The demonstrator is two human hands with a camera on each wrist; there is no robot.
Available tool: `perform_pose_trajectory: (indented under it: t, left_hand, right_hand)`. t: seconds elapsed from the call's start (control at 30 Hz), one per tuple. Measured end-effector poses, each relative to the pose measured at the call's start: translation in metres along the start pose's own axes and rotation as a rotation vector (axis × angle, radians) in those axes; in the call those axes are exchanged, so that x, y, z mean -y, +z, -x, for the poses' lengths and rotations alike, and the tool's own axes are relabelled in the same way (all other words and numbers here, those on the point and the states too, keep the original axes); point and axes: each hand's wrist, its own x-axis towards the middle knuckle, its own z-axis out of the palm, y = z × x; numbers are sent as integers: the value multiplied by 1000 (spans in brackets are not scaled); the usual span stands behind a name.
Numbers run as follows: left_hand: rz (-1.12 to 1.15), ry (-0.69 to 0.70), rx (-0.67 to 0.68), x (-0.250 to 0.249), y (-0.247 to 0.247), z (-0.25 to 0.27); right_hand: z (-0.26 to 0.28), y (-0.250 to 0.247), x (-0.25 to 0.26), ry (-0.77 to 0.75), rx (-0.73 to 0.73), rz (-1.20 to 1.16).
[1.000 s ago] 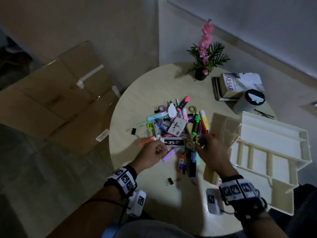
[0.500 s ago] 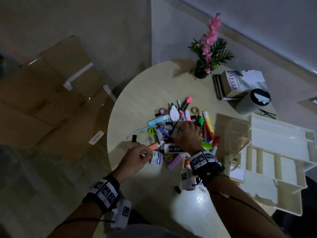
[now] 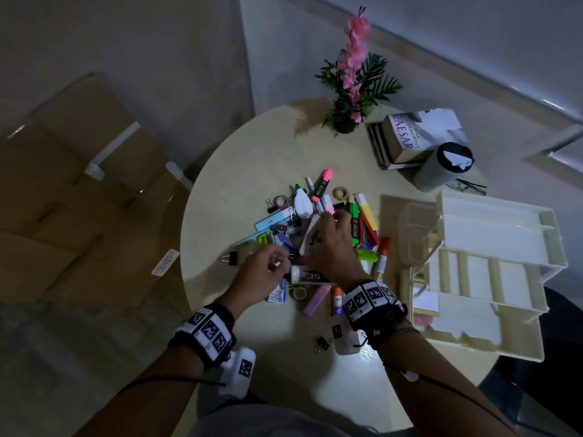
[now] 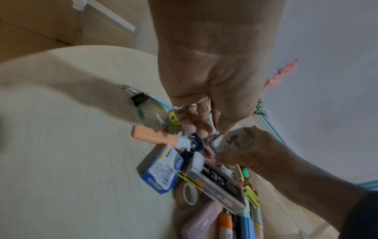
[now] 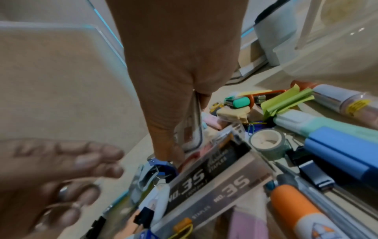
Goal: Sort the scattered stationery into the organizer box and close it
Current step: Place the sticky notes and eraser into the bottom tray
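Note:
A heap of pens, highlighters, tape rolls, clips and small boxes lies mid-table. My right hand (image 3: 331,222) grips a white Artline case (image 3: 312,238) in the heap and tilts it up. In the right wrist view my thumb (image 5: 169,142) lies along the clear case (image 5: 192,132). My left hand (image 3: 280,263) hovers just left of it with fingers relaxed, holding nothing, its fingertips (image 4: 202,132) over a blue item. A No. 35 staples box (image 3: 310,275) lies under both hands. The cream organizer box (image 3: 498,257) stands open at the right, tiers spread.
A potted pink flower (image 3: 350,89), stacked books (image 3: 407,137) and a dark-lidded cup (image 3: 441,168) stand at the table's back. A clear tub (image 3: 416,234) sits beside the organizer. A black binder clip (image 3: 321,343) lies near the front edge. Cardboard boxes (image 3: 79,184) are on the floor at left.
My right hand crossed from the heap's right edge to its middle and took hold of the Artline case. My left hand shifted slightly up and right, off the orange highlighter.

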Motion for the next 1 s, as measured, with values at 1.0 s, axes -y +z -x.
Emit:
perform_pose_trajectory:
  t: [1.0]
  left_hand:
    - [-1257, 481, 226, -148, 157, -70]
  right_hand:
    - [241, -184, -179, 1045, -189, -674]
